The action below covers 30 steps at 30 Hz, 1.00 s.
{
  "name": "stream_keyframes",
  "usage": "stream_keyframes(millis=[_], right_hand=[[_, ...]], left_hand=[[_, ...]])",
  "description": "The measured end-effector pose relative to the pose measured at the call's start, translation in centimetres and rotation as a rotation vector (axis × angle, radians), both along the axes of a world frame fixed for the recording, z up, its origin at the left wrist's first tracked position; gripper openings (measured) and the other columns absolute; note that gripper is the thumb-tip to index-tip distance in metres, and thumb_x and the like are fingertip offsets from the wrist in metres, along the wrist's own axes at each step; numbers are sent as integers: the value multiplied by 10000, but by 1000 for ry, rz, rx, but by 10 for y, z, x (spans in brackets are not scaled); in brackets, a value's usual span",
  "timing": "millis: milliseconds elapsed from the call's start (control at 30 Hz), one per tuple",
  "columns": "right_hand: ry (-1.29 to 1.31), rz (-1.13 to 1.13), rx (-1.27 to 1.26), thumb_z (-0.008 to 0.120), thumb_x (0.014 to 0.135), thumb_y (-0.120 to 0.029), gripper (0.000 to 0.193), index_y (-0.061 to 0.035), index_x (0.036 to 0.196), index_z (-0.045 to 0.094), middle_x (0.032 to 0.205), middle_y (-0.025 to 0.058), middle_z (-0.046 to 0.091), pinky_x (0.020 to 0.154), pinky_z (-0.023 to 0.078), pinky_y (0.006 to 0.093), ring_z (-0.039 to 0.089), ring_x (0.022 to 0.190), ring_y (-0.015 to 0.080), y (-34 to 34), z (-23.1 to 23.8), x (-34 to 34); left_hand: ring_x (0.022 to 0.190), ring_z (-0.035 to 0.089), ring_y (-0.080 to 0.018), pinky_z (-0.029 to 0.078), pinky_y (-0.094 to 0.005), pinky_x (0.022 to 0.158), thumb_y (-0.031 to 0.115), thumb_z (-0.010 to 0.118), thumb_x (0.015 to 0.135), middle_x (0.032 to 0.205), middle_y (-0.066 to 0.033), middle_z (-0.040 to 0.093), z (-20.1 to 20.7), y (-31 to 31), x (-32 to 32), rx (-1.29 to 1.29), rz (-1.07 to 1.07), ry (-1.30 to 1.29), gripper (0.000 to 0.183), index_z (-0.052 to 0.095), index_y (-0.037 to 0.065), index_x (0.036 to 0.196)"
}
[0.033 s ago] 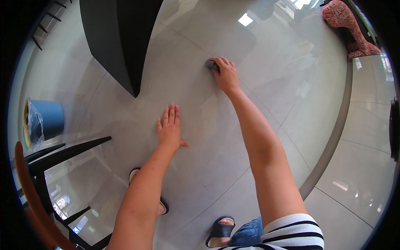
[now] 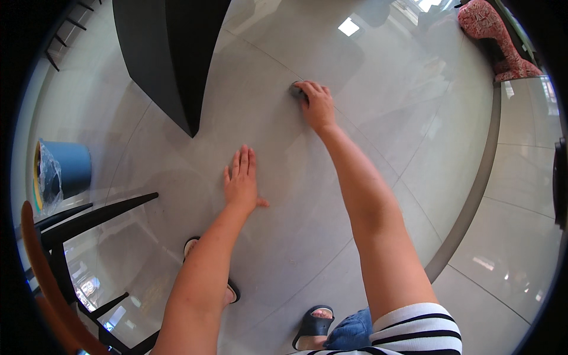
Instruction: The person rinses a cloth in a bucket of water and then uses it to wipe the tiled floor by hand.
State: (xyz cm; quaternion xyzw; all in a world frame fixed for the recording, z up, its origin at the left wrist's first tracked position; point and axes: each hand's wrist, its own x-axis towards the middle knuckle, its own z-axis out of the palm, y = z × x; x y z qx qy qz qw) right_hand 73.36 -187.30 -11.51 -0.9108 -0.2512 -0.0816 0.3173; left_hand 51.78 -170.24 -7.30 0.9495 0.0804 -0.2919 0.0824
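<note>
My right hand (image 2: 320,107) reaches forward over the glossy grey tiled floor (image 2: 296,177), closed on a small dark grey object (image 2: 294,90). Only the left end of that object sticks out past my fingers. The rest is covered, so its kind cannot be made out. It appears to rest against the tiles beside a joint line. Nearer to me and to the left, my left hand (image 2: 241,180) lies flat on the floor, fingers stretched out and thumb out to the side, with nothing in it.
A black angular furniture base (image 2: 177,65) comes to a point ahead of my left hand. At left stand a blue bin (image 2: 74,168) with a plastic liner and a black-legged chair (image 2: 100,219). A grey strip (image 2: 473,201) curves along the right, below a red patterned object (image 2: 488,26).
My right hand and the grey object have shifted very slightly to the left across the floor. My left hand stays in place.
</note>
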Motion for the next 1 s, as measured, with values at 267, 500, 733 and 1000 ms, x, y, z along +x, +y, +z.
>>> stream_keyframes(millis=[267,500,733,1000], right_hand=[[335,687,-128,606,801,-11,457,-248,1188,665,1338,-14,585,1036,439,393,531,1170,256,-69,7,-255],[29,-33,96,522,758,135,479,-88,1162,650,1221,96,653,967,439,452,585,1085,339,-125,22,-79],[138,405,-31,597,770,27,454,-168,1174,668,1280,33,638,1067,394,438,569,1220,219,-105,-10,-244],[122,-279,103,524,777,119,461,-113,1136,697,1209,107,676,977,461,431,595,1122,340,-277,17,-210]], left_hand=[[1535,60,-206,191,-469,1216,499,941,478,1674,3,-40,1,4,-1,85,45,83,1532,-61,166,1588],[1534,77,-253,243,-479,1194,549,929,447,1674,-46,-24,-8,6,-4,114,-24,-3,1563,-53,124,1587],[1529,93,-295,243,-463,1197,447,950,493,1668,-100,-1,0,4,-5,72,7,-2,1502,-18,92,1585],[1509,169,-309,254,-447,1199,221,848,733,1653,-138,83,7,-58,-18,-99,-207,-126,1094,156,107,1573]])
